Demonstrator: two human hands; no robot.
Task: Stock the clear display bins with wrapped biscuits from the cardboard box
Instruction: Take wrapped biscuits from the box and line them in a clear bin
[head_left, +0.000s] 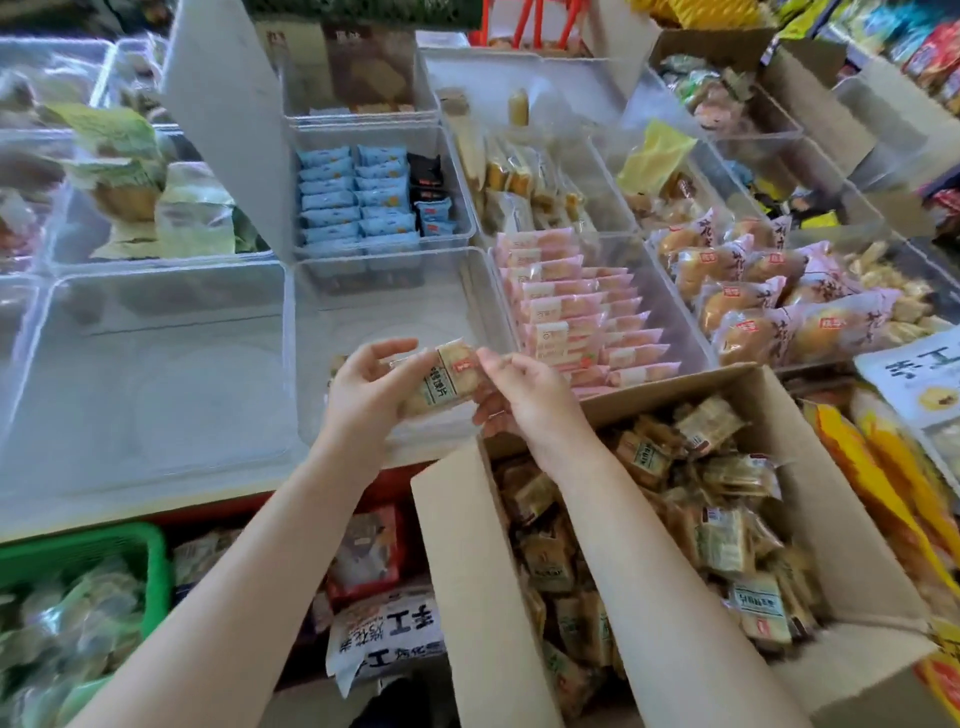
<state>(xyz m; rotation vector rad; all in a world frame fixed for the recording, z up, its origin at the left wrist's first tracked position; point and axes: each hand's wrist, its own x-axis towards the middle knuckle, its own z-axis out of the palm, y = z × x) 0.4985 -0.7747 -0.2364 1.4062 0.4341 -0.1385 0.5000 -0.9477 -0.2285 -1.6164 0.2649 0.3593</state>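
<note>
the wrapped biscuit pack (436, 382) is partly covered by the fingers of the left hand (363, 395) and right hand (519, 400); its print is too small to read. the cardboard box (810, 415) is cut off at the lower edge. the green basket (150, 561) is cut off at left, its contents blurred.

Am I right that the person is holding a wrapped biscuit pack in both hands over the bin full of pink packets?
Not quite. The head view shows both the left hand and right hand holding the wrapped biscuit pack, but over the nearly empty clear bin, not the bin of pink packets beside it to the right.
</note>
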